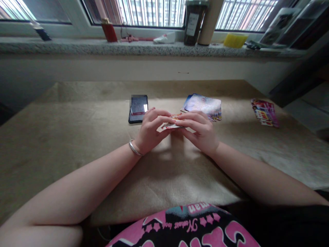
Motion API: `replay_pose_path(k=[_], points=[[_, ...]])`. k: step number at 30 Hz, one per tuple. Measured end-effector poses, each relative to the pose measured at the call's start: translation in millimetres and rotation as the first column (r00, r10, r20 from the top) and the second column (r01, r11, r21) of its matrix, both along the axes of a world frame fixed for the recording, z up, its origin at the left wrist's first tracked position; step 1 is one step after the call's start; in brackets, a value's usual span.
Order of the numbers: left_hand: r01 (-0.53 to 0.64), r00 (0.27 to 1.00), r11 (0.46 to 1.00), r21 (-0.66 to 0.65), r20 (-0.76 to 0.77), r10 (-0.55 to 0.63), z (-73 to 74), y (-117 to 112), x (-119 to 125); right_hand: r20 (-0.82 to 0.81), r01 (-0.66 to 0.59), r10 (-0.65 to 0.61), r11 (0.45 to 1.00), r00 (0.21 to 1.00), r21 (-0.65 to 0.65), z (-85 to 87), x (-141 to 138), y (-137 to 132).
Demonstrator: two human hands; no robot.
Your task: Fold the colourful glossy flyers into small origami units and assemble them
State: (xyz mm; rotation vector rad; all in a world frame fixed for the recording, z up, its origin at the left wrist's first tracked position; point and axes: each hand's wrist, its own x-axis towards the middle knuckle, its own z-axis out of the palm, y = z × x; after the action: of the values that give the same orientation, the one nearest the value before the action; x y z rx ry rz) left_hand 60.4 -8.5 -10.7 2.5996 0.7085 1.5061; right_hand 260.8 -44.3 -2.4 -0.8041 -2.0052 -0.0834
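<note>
Both of my hands meet over the middle of the tan table (77, 137) and hold a small stack of colourful cards (171, 125) between them. My left hand (150, 130), with a silver bangle on its wrist, curls its fingers over the top of the cards. From the other side my right hand (199, 130) pinches the same stack. Just behind my hands lies a spread pile of cards (204, 104), mostly pale blue and white.
A black phone (138, 108) lies face up to the left of the card pile. A separate colourful card packet (265, 112) lies at the right of the table. The window sill (77, 48) behind holds a red cup, a dark jar, a yellow box and other items.
</note>
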Motion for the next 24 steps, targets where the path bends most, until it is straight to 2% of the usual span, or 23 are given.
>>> replay_pose_path(k=[5,12,24], points=[[-0.013,1.0,1.0,-0.007,-0.024,0.013,0.7,0.4,0.7,0.008,-0.001,0.0,0.999,1.0,0.033,-1.2,0.5,1.6],[-0.026,0.997,0.999,0.026,0.074,0.024,0.0,-1.9,-1.9,-0.047,-0.006,0.006,1.0,0.999,0.0,-2.8,3.8,3.4],[-0.059,0.991,0.995,0.077,-0.112,0.067,-1.9,6.0,-7.9,-0.065,-0.014,0.013,1.0,0.998,-0.025,-2.6,4.8,3.1]])
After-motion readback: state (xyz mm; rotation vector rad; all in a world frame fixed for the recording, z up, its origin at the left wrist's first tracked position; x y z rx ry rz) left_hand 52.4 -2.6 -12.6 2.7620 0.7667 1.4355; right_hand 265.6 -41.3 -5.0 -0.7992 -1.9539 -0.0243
